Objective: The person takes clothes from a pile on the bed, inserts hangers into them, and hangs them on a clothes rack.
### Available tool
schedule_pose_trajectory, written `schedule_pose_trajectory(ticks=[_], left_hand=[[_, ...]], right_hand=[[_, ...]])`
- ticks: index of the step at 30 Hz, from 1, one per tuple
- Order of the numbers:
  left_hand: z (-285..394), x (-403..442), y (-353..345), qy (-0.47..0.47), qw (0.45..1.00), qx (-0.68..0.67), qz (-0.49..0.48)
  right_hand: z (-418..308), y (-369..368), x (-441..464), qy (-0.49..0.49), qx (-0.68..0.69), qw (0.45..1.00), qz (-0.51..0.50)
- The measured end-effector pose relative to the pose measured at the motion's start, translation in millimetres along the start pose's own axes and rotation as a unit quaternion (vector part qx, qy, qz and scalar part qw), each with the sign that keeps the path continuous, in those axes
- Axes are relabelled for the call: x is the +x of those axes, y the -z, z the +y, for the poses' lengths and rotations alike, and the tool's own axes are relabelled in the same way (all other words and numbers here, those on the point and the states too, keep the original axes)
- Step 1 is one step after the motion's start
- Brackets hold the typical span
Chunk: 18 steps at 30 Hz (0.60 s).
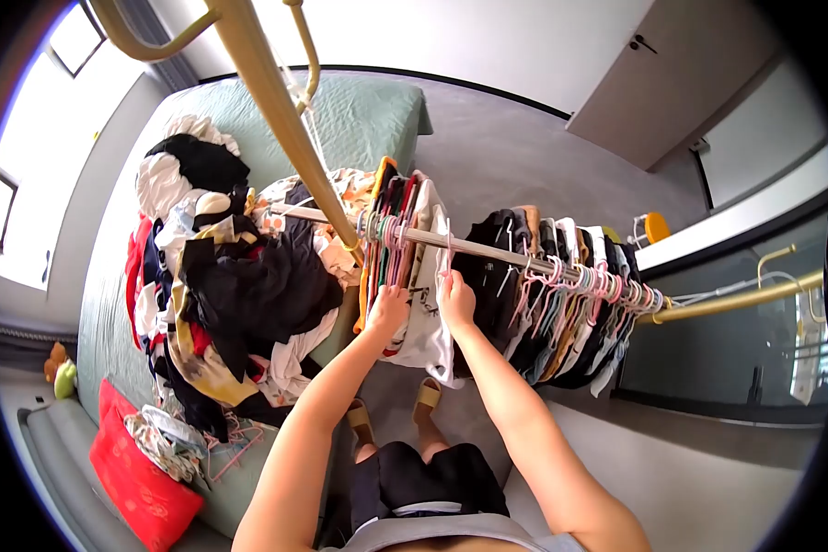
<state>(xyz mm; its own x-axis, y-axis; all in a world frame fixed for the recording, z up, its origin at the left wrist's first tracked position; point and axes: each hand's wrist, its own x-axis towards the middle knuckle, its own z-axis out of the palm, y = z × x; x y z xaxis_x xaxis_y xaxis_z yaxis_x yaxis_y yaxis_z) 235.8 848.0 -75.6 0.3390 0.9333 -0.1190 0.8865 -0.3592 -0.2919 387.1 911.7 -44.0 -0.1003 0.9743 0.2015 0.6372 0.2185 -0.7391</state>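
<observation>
A white garment [428, 317] with dark print hangs from the metal rail [488, 250] in front of me. My right hand [455, 299] is closed on its upper right part, just below the rail, by a pink hanger. On the garment's left side my left hand [389, 308] has its fingers closed at the neighbouring hung clothes; exactly what they grip is hidden. Orange, red and dark clothes [377, 230] hang close together left of the white garment. A black garment [489, 276] hangs to its right, followed by many clothes on pink and white hangers [598, 283].
A large heap of clothes [258, 285] covers part of the green bed [359, 110] at the left. A yellow pole [285, 120] rises close in front. A red pillow [143, 469] lies lower left, and a glass panel [745, 340] stands at the right.
</observation>
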Motion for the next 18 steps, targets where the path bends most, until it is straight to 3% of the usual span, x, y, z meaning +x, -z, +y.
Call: schedule_pose_trajectory(ticks=[4,7,8,12,14,15,16,17,18], left_hand=[[-5.5,-11.5,11.0,0.001,0.999,-0.024,0.037],[-4.4,-27.2,27.0,0.038,0.989,-0.129,0.064],[-1.1,-34.3,22.1,0.061,0.987,-0.127,0.081],[-6.3,-84.1,15.8,0.138,0.95,-0.254,0.121],[-2.2,-114.0,2.8,0.209,0.916,-0.311,0.145],[-4.5,-146.4,-7.8,0.282,0.883,-0.345,0.146],[-9.2,-165.4,-9.8,0.319,0.858,-0.371,0.157],[-15.4,-183.8,-11.6,0.354,0.831,-0.395,0.169],[-23.4,-202.1,-16.1,0.388,0.802,-0.397,0.219]], right_hand=[[28.7,-38.6,7.0,-0.106,-0.032,0.981,-0.158],[15.3,-53.6,9.4,-0.104,0.098,0.953,-0.269],[33.8,-87.6,5.0,-0.064,0.075,0.966,-0.24],[12.0,-95.7,3.2,-0.112,0.129,0.953,-0.25],[13.9,-93.8,5.4,-0.126,0.047,0.965,-0.227],[1.2,-85.4,2.6,-0.047,-0.068,0.981,-0.174],[-18.4,-77.2,-11.7,-0.009,-0.02,0.999,-0.041],[-38.7,-67.0,-20.1,0.078,-0.027,0.996,0.02],[-57.8,-58.6,-28.3,0.145,-0.015,0.989,0.012]])
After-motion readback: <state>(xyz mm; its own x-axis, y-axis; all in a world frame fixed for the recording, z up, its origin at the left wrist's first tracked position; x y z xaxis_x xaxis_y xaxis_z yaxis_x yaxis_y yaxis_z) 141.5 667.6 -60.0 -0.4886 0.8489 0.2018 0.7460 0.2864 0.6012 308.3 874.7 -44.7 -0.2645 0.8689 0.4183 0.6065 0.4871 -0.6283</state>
